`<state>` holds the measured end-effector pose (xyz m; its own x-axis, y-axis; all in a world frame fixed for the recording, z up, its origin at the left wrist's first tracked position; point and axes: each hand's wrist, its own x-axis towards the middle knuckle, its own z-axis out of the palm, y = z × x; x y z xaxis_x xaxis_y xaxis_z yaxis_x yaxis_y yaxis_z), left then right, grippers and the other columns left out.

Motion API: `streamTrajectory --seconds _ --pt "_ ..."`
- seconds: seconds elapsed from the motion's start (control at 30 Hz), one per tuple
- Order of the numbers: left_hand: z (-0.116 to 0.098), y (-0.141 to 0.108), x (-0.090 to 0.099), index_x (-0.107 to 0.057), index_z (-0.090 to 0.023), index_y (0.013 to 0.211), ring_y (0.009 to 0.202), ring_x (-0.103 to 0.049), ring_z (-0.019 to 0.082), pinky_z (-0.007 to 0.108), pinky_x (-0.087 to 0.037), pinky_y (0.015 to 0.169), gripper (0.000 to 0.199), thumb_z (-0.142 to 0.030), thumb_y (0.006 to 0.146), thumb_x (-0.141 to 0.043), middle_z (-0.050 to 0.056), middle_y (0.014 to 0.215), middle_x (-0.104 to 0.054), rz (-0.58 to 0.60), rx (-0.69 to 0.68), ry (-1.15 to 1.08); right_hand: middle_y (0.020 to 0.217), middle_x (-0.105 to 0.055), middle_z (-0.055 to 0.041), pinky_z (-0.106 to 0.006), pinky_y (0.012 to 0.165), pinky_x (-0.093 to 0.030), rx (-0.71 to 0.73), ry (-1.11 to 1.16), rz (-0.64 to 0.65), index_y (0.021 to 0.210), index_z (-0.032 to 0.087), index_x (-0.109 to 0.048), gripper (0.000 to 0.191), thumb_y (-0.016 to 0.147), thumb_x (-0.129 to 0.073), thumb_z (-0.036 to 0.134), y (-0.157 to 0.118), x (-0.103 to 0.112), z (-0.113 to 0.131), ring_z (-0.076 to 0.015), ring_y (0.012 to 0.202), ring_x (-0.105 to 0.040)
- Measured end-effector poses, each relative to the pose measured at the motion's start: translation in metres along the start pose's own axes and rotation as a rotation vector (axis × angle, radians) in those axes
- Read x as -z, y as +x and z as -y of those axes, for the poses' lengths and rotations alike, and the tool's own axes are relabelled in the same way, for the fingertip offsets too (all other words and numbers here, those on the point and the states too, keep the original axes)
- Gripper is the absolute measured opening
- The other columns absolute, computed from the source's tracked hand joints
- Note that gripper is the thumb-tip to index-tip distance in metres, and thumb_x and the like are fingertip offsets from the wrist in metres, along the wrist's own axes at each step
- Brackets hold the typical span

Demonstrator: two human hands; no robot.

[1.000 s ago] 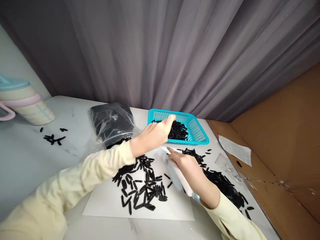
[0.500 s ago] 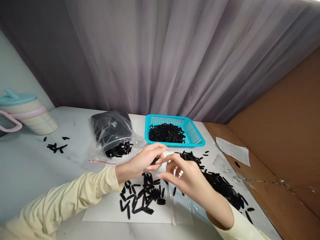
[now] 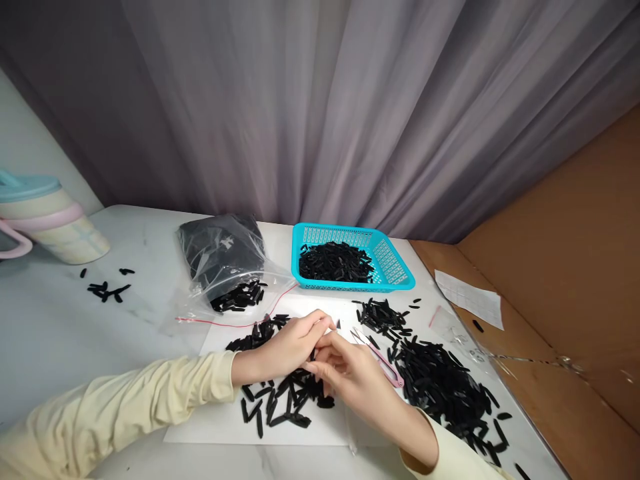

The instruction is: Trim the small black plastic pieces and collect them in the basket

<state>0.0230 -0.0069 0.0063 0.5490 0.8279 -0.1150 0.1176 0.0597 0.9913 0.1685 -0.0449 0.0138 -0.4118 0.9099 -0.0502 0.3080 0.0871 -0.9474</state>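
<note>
My left hand (image 3: pixel 295 343) is closed over a small black strip-like piece (image 3: pixel 313 355), of which only a sliver shows between the two hands. Against it, my right hand (image 3: pixel 345 370) has its fingers curled and pinched together at the left hand's fingertips; what they grip is hidden. Below both hands, black pieces (image 3: pixel 295 403) lie scattered on a white sheet (image 3: pixel 215 427). Pink-handled scissors (image 3: pixel 387 367) lie just right of my right hand, blades toward the back.
Behind the hands stands a blue basket (image 3: pixel 350 287) part filled with black pieces. Clear bags (image 3: pixel 220 253) with black contents lie left of it. Heaps of black pieces (image 3: pixel 445 387) spread on the right. A lidded cup (image 3: pixel 75 233) stands far left; brown cardboard (image 3: pixel 565 267) borders the right.
My right hand has moved down and left, and its fingers have closed in against my left hand. The pink scissors and more of the right-hand heap have come into sight.
</note>
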Motion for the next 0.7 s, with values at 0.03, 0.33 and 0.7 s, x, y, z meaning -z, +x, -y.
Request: streamTrajectory --seconds 0.03,0.33,0.7 --pt "0.002 0.000 0.001 -0.052 -0.017 0.087 0.054 -0.039 0.009 0.019 -0.030 0.047 0.031 -0.045 0.092 -0.037 -0.004 0.064 -0.043 -0.010 -0.004 0.012 0.066 -0.056 0.0026 -0.020 0.043 -0.046 -0.055 0.119 0.020 0.087 0.018 -0.053 0.023 0.082 -0.061 0.039 0.000 -0.001 -0.003 -0.0104 0.051 -0.056" --pt "0.018 -0.005 0.011 -0.045 -0.019 0.105 0.042 -0.027 0.006 0.017 -0.021 0.039 0.029 -0.044 0.091 -0.041 -0.009 0.056 -0.040 0.002 -0.036 0.029 0.056 -0.059 0.0047 -0.018 0.041 -0.048 -0.186 0.500 -0.220 0.078 0.018 -0.050 0.043 0.061 -0.079 0.044 0.007 -0.005 -0.030 -0.0117 0.047 -0.061" --pt "0.020 -0.007 0.016 -0.043 -0.019 0.117 0.048 -0.034 0.008 0.019 -0.027 0.047 0.029 -0.034 0.093 -0.041 -0.008 0.054 -0.041 0.286 -0.042 0.025 0.050 -0.065 0.0019 -0.020 0.039 -0.045 -0.026 0.087 -0.272 0.070 0.019 -0.055 0.027 0.076 -0.066 0.042 -0.005 -0.010 -0.040 -0.0113 0.038 -0.056"
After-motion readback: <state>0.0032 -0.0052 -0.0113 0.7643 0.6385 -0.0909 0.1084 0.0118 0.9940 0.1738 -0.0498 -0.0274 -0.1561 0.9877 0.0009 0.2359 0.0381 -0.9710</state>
